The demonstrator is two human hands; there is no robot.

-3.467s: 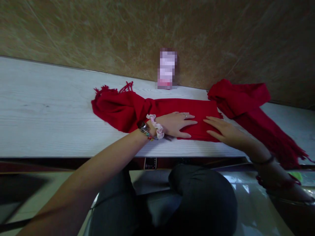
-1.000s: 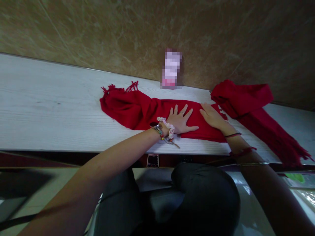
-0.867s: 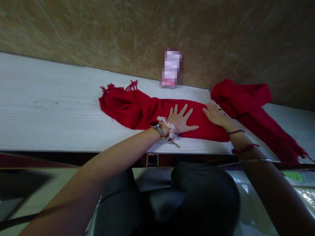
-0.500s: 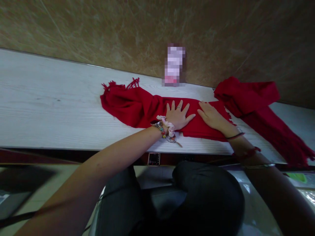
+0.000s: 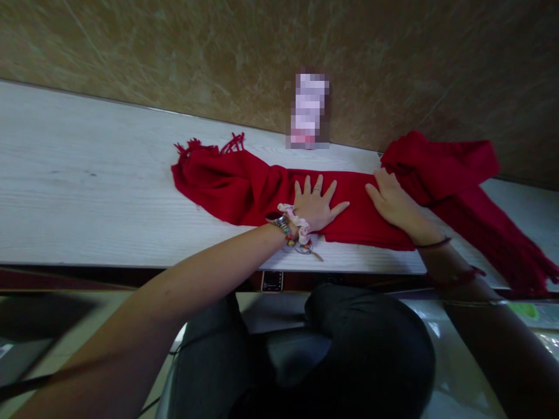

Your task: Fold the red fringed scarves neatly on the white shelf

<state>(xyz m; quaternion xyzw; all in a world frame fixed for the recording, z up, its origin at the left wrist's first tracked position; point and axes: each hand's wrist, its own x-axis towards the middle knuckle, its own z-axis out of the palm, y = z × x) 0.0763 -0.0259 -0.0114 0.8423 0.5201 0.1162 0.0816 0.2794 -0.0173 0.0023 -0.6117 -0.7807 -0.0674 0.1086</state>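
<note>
Fingers [image 5: 329,193] splayed and gripping nothing, the left hand [image 5: 317,210] lies flat on the red scarf [image 5: 358,218], stretched sideways along the white table [image 5: 96,198]. The right hand [image 5: 398,205], loosely open, sits nearer the flat part's right edge.

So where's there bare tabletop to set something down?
Widest is the white tabletop left of the red fabric, back to the wall. Narrow strips lie between the fabric and the pixelated item by the wall, and along the fabric's near side. Crowded: the middle, under left hand and right hand, plus folds at right.
</note>
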